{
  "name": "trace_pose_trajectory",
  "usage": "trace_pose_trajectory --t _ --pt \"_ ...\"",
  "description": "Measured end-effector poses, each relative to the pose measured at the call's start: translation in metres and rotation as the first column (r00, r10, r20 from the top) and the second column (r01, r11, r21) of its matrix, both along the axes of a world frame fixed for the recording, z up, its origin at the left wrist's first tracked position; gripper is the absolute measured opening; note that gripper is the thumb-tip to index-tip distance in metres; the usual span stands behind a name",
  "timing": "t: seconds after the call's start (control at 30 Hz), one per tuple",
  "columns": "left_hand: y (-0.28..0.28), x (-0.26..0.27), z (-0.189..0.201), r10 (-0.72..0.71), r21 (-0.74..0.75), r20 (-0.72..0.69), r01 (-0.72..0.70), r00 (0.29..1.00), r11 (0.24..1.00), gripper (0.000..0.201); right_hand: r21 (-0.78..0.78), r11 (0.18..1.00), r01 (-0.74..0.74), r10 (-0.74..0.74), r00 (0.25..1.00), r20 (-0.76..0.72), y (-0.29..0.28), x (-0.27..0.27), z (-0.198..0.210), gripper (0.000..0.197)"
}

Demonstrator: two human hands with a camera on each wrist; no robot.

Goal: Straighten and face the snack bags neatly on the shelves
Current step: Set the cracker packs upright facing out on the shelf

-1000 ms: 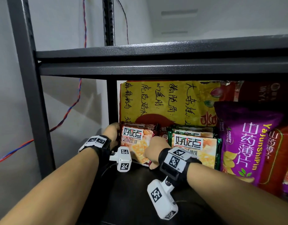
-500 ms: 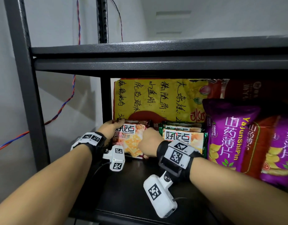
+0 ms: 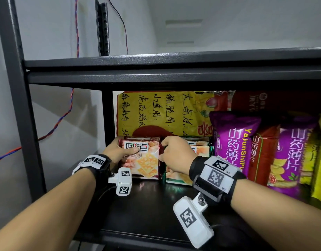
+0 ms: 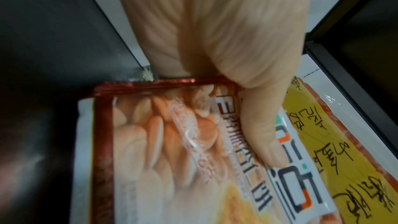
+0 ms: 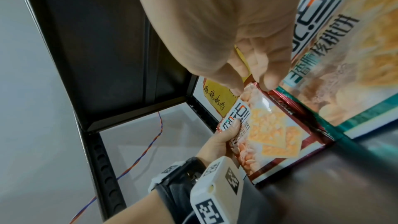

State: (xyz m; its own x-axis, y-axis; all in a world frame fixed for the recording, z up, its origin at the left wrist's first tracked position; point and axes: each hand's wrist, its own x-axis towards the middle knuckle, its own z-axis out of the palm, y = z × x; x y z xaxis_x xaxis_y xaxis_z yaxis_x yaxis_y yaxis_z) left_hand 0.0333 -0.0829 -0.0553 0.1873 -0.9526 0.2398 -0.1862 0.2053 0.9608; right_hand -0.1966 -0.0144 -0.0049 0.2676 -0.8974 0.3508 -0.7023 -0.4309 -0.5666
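Note:
A red cracker bag [image 3: 145, 162] stands upright at the left end of the black shelf [image 3: 147, 214], its front facing me. My left hand [image 3: 123, 151] grips its left edge, thumb [image 4: 264, 134] pressed on the white label and fingers hidden behind. My right hand [image 3: 165, 149] pinches the bag's upper right corner [image 5: 252, 88] between thumb and fingertips. Right beside it stands a green cracker bag [image 3: 201, 154], partly covered by my right hand. In the right wrist view the red bag [image 5: 269, 134] touches the green bag [image 5: 344, 57].
A big yellow bag [image 3: 156, 113] with handwritten characters leans behind. Purple chip bags [image 3: 234, 142] and a red-brown one [image 3: 262, 151] stand to the right. The upper shelf [image 3: 174, 69] hangs low overhead, the shelf post [image 3: 18, 105] is at left, and a red-blue wire [image 3: 56, 124] runs behind.
The red bag has gone from leaning to standing squarer. My left thumb moved onto its label, and my right hand rose to pinch its upper right corner.

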Motion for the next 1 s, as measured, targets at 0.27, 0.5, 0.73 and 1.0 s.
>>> trace_pose_trajectory --t 0.27,0.5,0.73,1.0 --pt "-0.006 -0.001 0.006 0.065 0.000 0.093 -0.066 0.994 0.998 0.052 -0.133 0.986 0.101 -0.106 0.994 -0.027 -0.001 -0.035 -0.001 0.028" --pt "-0.005 -0.004 0.012 0.194 -0.054 0.232 -0.186 0.953 0.981 0.063 -0.254 0.951 0.179 -0.274 0.867 -0.415 -0.005 -0.055 0.002 0.044" --pt "0.019 -0.020 0.034 0.421 -0.303 0.244 -0.344 0.874 0.889 0.079 -0.375 0.907 0.189 -0.386 0.729 -0.565 -0.002 -0.049 0.000 0.039" --pt "0.074 -0.081 0.050 0.155 -0.314 0.311 -0.052 0.938 0.948 0.066 -0.210 0.975 0.074 -0.164 0.878 -0.450 0.009 -0.053 0.010 0.041"
